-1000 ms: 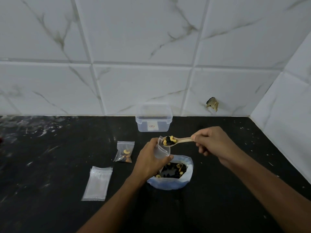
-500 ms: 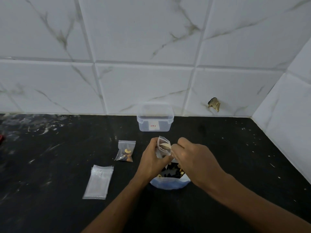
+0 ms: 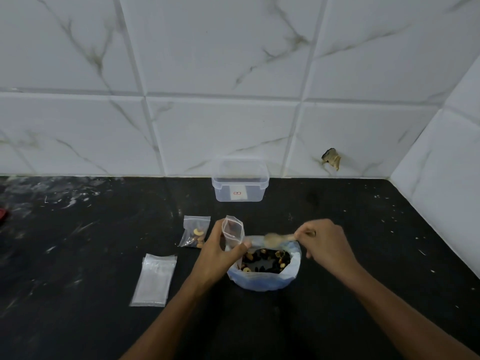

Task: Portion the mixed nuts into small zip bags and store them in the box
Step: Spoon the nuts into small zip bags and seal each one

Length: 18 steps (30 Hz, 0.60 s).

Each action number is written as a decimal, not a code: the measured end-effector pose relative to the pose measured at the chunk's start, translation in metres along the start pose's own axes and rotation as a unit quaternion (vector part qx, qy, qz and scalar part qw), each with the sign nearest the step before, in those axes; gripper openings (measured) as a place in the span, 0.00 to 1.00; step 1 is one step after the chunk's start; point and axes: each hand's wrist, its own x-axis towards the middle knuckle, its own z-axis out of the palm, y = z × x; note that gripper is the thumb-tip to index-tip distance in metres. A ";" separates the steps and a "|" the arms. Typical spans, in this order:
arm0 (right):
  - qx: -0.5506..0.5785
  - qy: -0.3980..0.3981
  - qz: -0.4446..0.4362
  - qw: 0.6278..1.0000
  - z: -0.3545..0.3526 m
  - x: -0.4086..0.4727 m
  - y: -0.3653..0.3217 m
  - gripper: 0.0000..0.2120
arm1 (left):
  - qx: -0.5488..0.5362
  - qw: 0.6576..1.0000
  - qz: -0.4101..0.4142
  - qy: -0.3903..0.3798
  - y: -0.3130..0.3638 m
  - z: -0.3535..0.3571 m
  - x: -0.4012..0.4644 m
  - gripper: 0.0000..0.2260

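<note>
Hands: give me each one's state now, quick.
Left hand: grips the small zip bag, upright.
Right hand: holds the wooden spoon over the nut bag.

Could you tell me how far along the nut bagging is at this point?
One filled zip bag lies on the counter, not yet in the box. In hand: the left hand holds a small open bag upright, while the right hand holds a spoon over the big bag of nuts. Left: the stack of empty bags and boxing every portion.
</note>
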 end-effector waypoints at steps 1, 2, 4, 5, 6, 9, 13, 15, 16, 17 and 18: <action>-0.031 -0.016 0.008 0.999 0.013 0.002 0.009 0.08 | -0.006 1.000 -0.006 -0.011 0.000 -0.001 -0.002 0.19; -0.066 -0.024 0.011 0.997 0.026 0.004 0.016 0.08 | -0.010 1.000 -0.013 -0.022 0.000 -0.001 -0.004 0.19; -0.129 -0.025 -0.003 0.991 0.048 0.006 0.028 0.08 | -0.011 0.999 -0.025 -0.043 -0.001 -0.001 -0.006 0.21; -0.147 -0.028 -0.010 0.989 0.056 0.006 0.031 0.08 | -0.011 0.998 -0.030 -0.052 -0.003 0.000 -0.006 0.22; -0.152 -0.037 -0.012 0.988 0.063 0.006 0.032 0.09 | -0.011 0.998 -0.033 -0.060 -0.005 0.001 -0.006 0.22; -0.107 -0.071 0.014 0.992 0.080 0.005 0.028 0.10 | -0.005 0.997 -0.033 -0.074 -0.011 0.003 -0.004 0.24; -0.002 -0.101 0.082 0.991 0.094 0.006 0.015 0.09 | -0.013 0.996 -0.035 -0.084 -0.010 0.004 -0.003 0.26; 0.066 -0.120 0.139 0.981 0.099 0.010 0.010 0.08 | -0.010 0.995 -0.036 -0.089 -0.011 0.004 -0.003 0.26; 0.097 -0.127 0.163 0.974 0.100 0.013 0.009 0.08 | -0.008 0.995 -0.037 -0.091 -0.012 0.004 -0.003 0.26; 0.127 -0.131 0.185 0.966 0.101 0.015 0.008 0.08 | -0.006 0.995 -0.040 -0.092 -0.012 0.004 -0.003 0.26; 0.154 -0.134 0.206 0.957 0.100 0.016 0.009 0.08 | -0.006 0.995 -0.044 -0.093 -0.012 0.003 -0.003 0.26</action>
